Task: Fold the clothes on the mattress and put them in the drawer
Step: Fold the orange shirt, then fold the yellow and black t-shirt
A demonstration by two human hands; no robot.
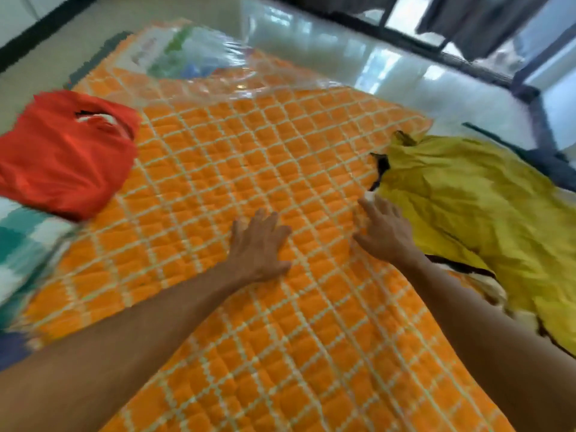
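Note:
An orange mattress [237, 145] with a pale lattice pattern fills the middle of the view. A red garment [62, 154] lies folded on its left edge. A crumpled yellow garment [477, 207] is heaped on the right side, with dark cloth showing under it. My left hand [258, 244] lies flat on the mattress with straight fingers. My right hand [386, 227] also rests on the mattress, fingers spread, its fingertips just short of the yellow garment's near edge. Neither hand holds anything.
Clear plastic wrap [199, 54] covers the mattress's far end. A teal and white checked cloth [21, 244] lies at the left. Shiny pale floor tiles [358, 57] stretch behind, with dark window frames [436, 29] at the back right. No drawer is in view.

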